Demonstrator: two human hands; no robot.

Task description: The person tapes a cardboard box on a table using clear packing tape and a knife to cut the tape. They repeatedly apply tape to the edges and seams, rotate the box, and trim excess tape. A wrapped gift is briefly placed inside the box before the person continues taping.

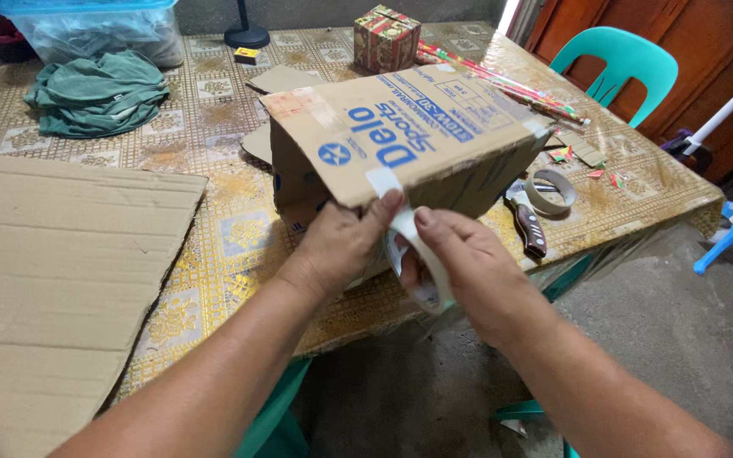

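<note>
A brown cardboard box (417,136) with blue print stands on the patterned table (214,144), its near flap sticking out over the table's edge. My left hand (337,246) presses a strip of clear tape (383,181) onto the flap's near edge with the thumb. My right hand (460,263) grips a roll of clear tape (422,259) just below the flap, with the tape running up to the strip.
A large flat cardboard sheet (53,271) lies at left. A second tape roll (551,190) and a brown-handled knife (529,227) lie right of the box. A wrapped gift box (386,38), rolled wrapping paper (502,83), green cloth (95,93) and a plastic bin (86,30) sit farther back. A teal chair (621,68) stands right.
</note>
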